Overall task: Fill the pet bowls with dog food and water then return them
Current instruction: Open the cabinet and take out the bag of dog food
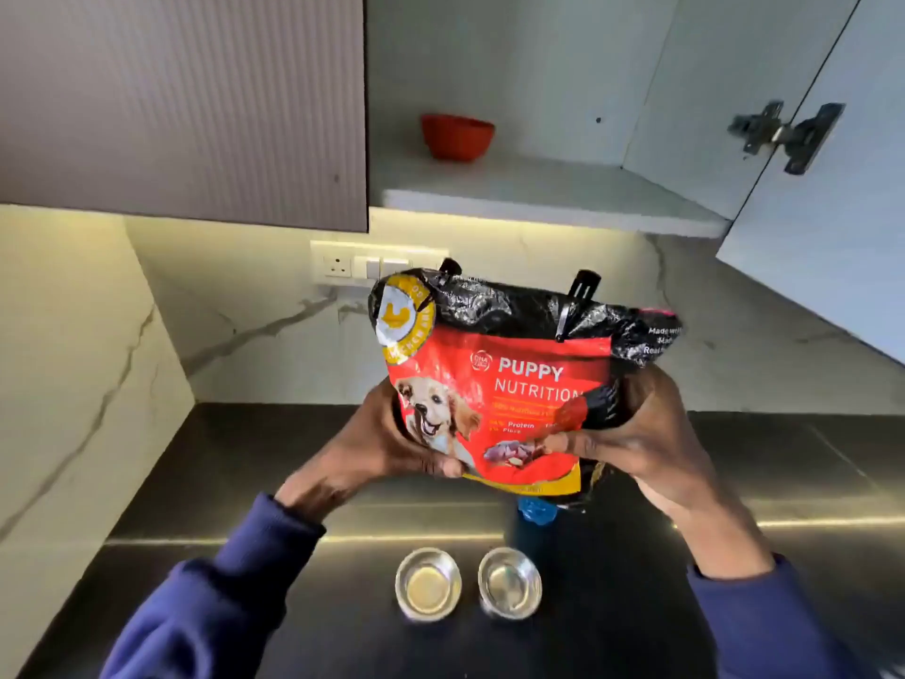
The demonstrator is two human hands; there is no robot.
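Observation:
A red and black bag of puppy food (519, 365) is held upright in the air above the dark counter, its folded top pinned by two black clips. My left hand (387, 448) grips the bag's lower left side and my right hand (631, 433) grips its lower right side. Two small steel pet bowls stand side by side on the counter near me: the left bowl (428, 583) and the right bowl (510, 582), both looking empty. A dark bottle with a blue cap (536, 514) stands just behind the right bowl, partly hidden by the bag.
An open wall cabinet holds a red bowl (457, 136) on its white shelf (548, 196). Its door (832, 237) swings out at the right, at head height. A socket and switch plate (362, 267) sits on the marble backsplash. The black counter (235, 482) meets a marble wall at left.

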